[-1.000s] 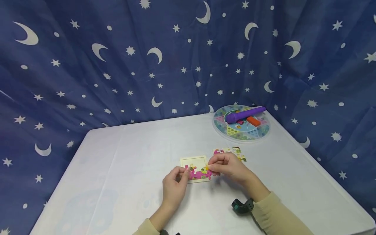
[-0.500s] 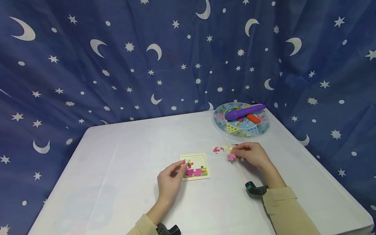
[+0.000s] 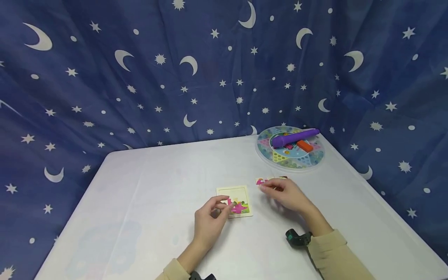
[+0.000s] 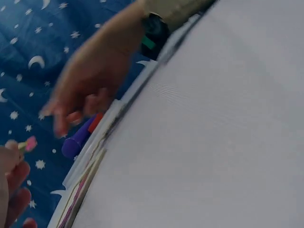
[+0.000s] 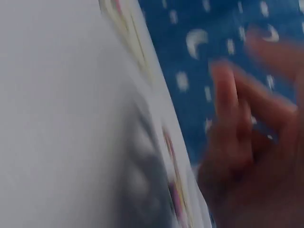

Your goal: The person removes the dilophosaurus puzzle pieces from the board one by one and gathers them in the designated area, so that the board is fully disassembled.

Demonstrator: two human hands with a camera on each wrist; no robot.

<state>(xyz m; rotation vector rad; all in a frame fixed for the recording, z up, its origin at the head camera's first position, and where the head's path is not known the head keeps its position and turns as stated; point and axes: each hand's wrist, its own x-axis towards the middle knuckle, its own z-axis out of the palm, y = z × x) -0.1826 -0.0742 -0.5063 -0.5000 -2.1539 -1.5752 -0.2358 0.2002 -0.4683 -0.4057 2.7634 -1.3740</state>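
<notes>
My left hand (image 3: 209,219) is at the front left corner of a small cream puzzle tray (image 3: 231,188). Between its thumb and fingertips it pinches a small pink and yellow jigsaw piece (image 4: 31,143). Pink and green pieces (image 3: 239,209) lie fitted along the tray's near side, partly covered by that hand. My right hand (image 3: 288,197) hovers right of the tray, fingers loosely bent; no piece shows between them in the right wrist view. Loose jigsaw pieces (image 3: 260,181) lie just behind and under it, mostly hidden by the fingers.
At the back right of the white table (image 3: 168,175) lies a round, colourful game board (image 3: 264,153). A purple toy microphone (image 3: 294,137) and an orange block (image 3: 305,146) rest on it. A blue star-and-moon curtain (image 3: 210,70) hangs behind.
My right hand went from the tray to the loose pieces with a pink and yellow piece, then came slightly back left without it showing. The left hand stays by the tray.
</notes>
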